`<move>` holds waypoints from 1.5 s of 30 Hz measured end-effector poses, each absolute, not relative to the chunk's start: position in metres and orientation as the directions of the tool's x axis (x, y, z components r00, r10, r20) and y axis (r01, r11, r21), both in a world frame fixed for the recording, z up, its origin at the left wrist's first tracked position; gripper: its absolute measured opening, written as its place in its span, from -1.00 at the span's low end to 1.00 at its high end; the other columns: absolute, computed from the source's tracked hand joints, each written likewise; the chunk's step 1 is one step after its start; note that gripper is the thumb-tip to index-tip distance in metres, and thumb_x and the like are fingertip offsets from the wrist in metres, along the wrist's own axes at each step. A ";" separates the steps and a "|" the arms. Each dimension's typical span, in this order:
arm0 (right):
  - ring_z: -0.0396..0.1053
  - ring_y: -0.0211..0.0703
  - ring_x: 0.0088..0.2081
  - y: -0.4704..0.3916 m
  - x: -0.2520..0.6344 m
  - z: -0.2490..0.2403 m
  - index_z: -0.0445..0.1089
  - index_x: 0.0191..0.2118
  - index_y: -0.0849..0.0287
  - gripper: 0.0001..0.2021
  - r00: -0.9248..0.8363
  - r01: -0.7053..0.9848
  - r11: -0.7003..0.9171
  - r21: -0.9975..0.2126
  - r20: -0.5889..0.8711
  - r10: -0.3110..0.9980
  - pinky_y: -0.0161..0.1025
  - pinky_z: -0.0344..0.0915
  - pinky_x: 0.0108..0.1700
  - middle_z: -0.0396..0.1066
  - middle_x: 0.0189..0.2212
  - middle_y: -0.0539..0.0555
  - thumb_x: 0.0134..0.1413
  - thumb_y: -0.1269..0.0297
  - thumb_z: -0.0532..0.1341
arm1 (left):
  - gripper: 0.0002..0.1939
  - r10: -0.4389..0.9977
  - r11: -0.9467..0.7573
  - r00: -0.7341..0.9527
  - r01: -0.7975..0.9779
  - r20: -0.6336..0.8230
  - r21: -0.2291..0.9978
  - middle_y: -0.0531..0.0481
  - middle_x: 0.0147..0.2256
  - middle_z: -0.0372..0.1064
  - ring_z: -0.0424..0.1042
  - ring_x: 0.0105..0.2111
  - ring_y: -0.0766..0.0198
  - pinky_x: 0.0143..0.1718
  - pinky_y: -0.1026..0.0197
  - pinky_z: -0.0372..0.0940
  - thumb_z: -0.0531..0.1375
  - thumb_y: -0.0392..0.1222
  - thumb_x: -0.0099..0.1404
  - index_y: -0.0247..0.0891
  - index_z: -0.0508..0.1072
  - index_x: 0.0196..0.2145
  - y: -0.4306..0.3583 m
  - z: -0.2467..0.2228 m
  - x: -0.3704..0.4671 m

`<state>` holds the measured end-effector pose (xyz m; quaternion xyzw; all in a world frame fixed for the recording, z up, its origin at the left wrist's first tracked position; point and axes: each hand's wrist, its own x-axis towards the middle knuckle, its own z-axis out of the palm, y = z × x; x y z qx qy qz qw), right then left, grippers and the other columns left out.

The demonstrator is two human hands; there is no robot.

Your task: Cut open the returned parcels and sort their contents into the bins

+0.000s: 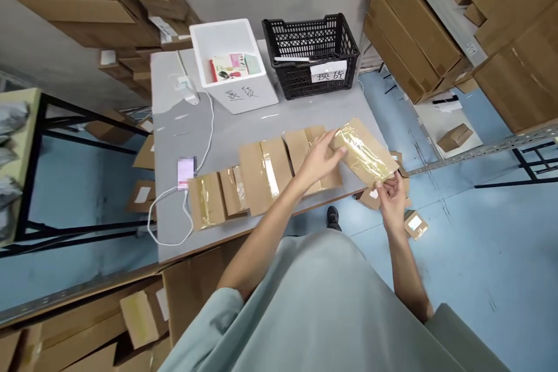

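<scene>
The left hand (320, 157) and right hand (392, 200) have their fingers clamped on opposite ends of a box (366, 151), probably to steady it and leave its broad face uncovered. Left of those fingers, other boxes (265, 177) line the desk's (244, 128) near edge, likely for easy reach; beyond the fingers stand a crate (292, 82) and bin (261, 92), seemingly clear of the handling space.

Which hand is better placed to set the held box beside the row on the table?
Likely the left hand: it grips the held box nearer the row of boxes, over the table, while the right hand, at the opposite end, appears past the table's edge.
</scene>
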<state>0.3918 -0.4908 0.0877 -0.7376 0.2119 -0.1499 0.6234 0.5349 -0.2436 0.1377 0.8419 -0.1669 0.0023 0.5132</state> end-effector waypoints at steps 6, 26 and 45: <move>0.62 0.19 0.15 -0.483 0.426 0.017 0.17 0.63 0.17 0.01 0.865 -0.356 -0.055 -0.933 -0.306 -0.398 0.16 0.59 0.26 0.57 0.13 0.30 0.24 -0.25 0.39 | -0.43 -0.320 -0.680 0.930 -0.094 -0.178 0.727 -0.44 0.22 0.51 0.48 0.34 -0.22 0.49 -0.15 0.31 0.20 -0.16 0.57 -0.43 0.51 0.43 -0.288 0.056 0.622; 0.51 0.31 0.40 -0.438 0.490 0.014 0.50 0.38 0.17 -0.26 0.983 -0.080 -0.517 -0.852 -0.153 0.099 0.32 0.43 0.50 0.54 0.34 0.43 0.38 -0.32 0.28 | -0.20 0.488 -0.489 0.873 0.264 0.010 0.831 -0.38 0.51 0.37 0.25 0.61 -0.24 0.71 -0.31 0.03 0.30 0.40 0.55 -0.20 0.47 0.47 -0.092 0.043 0.399; -0.19 0.56 0.77 -0.374 0.428 0.011 -0.09 0.77 0.23 0.41 0.920 -0.286 -0.850 -0.443 -0.375 -0.115 0.45 0.06 0.64 -0.17 0.72 0.68 0.02 -0.19 0.64 | -0.24 0.173 -0.399 0.956 0.289 -0.238 0.870 -0.34 0.68 0.07 0.16 0.67 -0.31 0.62 -0.32 0.26 0.35 -0.22 0.44 -0.09 0.42 0.55 -0.036 -0.025 0.329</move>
